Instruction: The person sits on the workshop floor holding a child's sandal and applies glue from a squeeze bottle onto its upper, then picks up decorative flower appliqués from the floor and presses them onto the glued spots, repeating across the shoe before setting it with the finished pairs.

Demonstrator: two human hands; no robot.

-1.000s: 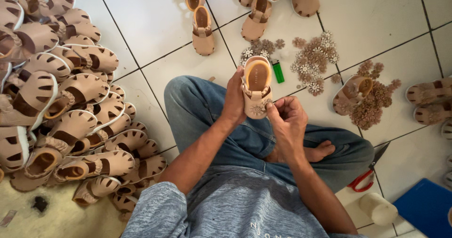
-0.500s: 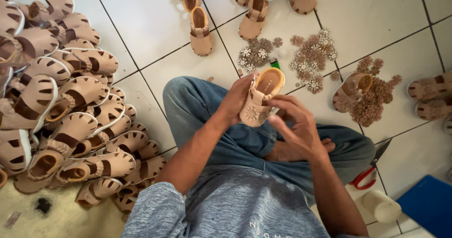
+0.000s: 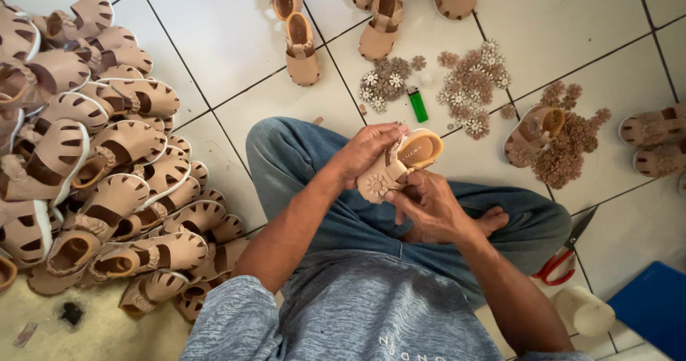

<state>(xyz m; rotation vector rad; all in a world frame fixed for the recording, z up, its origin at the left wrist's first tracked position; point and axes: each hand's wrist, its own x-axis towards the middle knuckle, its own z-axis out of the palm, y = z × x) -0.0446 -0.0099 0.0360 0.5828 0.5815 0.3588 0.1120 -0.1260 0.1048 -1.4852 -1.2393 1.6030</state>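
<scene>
I sit cross-legged on a white tiled floor. My left hand (image 3: 368,150) grips a small tan child's sandal (image 3: 404,162) from above, tilted with its heel up to the right. A flower ornament (image 3: 375,185) sits on the sandal's toe strap. My right hand (image 3: 429,207) is below it, fingers pressing at the strap near the flower. Both hands hover over my lap in blue jeans.
A large pile of tan sandals (image 3: 93,161) fills the left. Loose flower ornaments (image 3: 468,82) and a green lighter (image 3: 417,104) lie ahead, with more sandals (image 3: 301,47) beyond. Red-handled scissors (image 3: 564,257), a white bottle (image 3: 584,309) and a blue box (image 3: 654,304) sit at right.
The sandal has turned from sole-opening facing me to lying on its side, toe strap toward me. My right hand has moved under it onto the flower.
</scene>
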